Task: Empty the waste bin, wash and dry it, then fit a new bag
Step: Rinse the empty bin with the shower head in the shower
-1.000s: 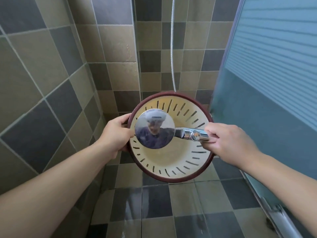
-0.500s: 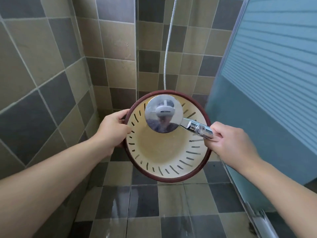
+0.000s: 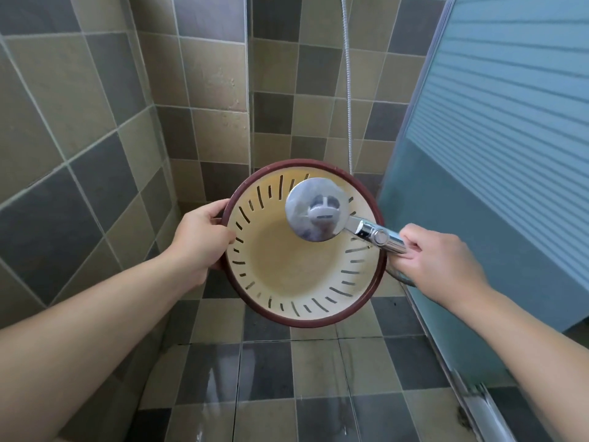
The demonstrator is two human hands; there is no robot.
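Waste bin mouth facing camera, left hand gripping rim

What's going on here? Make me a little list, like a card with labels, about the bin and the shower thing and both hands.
place: tiled shower corner, wet floor
waste bin: cream inside, dark red rim, slotted wall, open mouth toward the camera, empty
left hand: grips the bin's rim
right hand: holds the handle of the shower head
shower head: chrome, over the bin's mouth
hose: hangs along the back wall
water spray: cannot tell

The shower head hides part of the bin's far inner wall.
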